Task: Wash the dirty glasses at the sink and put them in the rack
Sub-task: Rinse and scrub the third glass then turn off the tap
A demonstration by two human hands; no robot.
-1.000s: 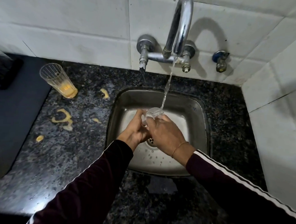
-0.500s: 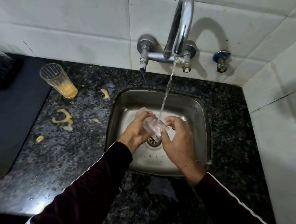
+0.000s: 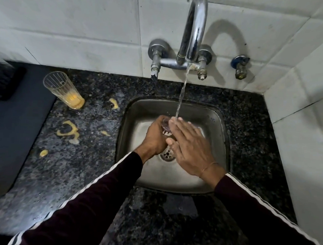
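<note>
Over the steel sink [image 3: 217, 124] my left hand [image 3: 154, 136] grips a clear glass [image 3: 165, 125], only partly visible between my hands. My right hand [image 3: 189, 147] lies flat with fingers spread against the glass's right side, fingertips under the running water [image 3: 181, 93] from the tap [image 3: 193, 31]. A second, ribbed glass [image 3: 64, 90] with yellow dregs at its bottom stands on the dark granite counter [image 3: 86, 156] at the left, away from both hands.
Yellow spills [image 3: 68, 130] dot the counter between the dirty glass and the sink. A dark mat [image 3: 14, 126] covers the far left, with a dark object [image 3: 4, 80] at its back. White tiled walls close in behind and at the right. The drain [image 3: 167, 155] shows below my hands.
The glass lay tilted between both hands half a second ago. Now my left hand holds it more upright and my right hand has flattened against its side under the stream.
</note>
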